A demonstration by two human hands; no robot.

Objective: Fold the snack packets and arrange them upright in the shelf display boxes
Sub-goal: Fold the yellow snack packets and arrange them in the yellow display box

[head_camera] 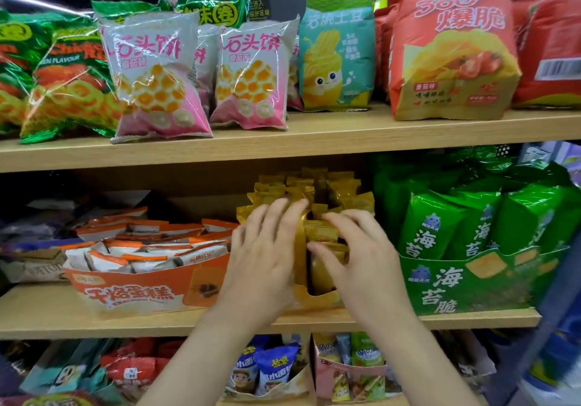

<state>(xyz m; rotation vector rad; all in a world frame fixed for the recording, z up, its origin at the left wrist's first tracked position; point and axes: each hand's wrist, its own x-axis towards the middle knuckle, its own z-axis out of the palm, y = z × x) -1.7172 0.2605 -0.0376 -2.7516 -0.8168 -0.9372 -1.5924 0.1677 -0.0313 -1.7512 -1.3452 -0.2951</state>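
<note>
Gold packets [341,187] crowd up near upper shelf [283,154]; orange box [135,292] left, green box [465,283] right. Open gap over orange box.

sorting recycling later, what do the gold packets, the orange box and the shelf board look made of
Gold packets: glossy metallised film, judging by crinkles and glints. Orange box: matte printed cardboard, with cut edges. Shelf board: wood-grain surface, possibly laminate.
</note>
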